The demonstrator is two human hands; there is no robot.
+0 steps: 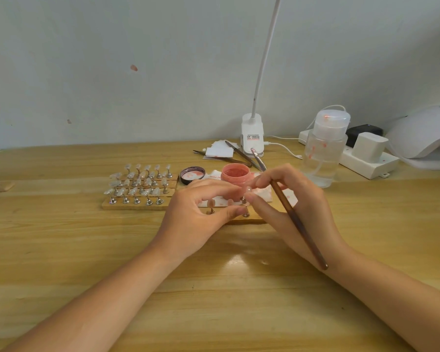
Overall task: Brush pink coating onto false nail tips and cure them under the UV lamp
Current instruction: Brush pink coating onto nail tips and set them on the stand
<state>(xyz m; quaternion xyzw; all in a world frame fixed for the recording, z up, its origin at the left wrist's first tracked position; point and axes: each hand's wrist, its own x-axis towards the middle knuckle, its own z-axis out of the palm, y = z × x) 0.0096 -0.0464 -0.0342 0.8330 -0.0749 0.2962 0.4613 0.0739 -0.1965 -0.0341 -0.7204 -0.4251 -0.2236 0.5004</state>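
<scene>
My left hand (196, 212) and my right hand (290, 199) meet at the table's middle, fingertips together round a pale pink nail tip (248, 190) on a small metal stand. My right hand also holds a brown brush (297, 222), its handle slanting back toward my wrist. Beneath the hands lies a wooden strip (249, 220) with a few pink tips on stands. Just behind stands an open pink jar (235, 174), its lid (192, 174) to the left. A wooden board (135, 205) carrying several clear tips on stands sits further left. The white UV lamp (424, 138) is at the far right.
A clear pump bottle (324, 148) stands right of the jar. Behind are a clip lamp (252, 137), tweezers and paper scraps (220, 149), and a white power strip (366, 158) with plugs. A stained tissue (264, 193) lies under the jar.
</scene>
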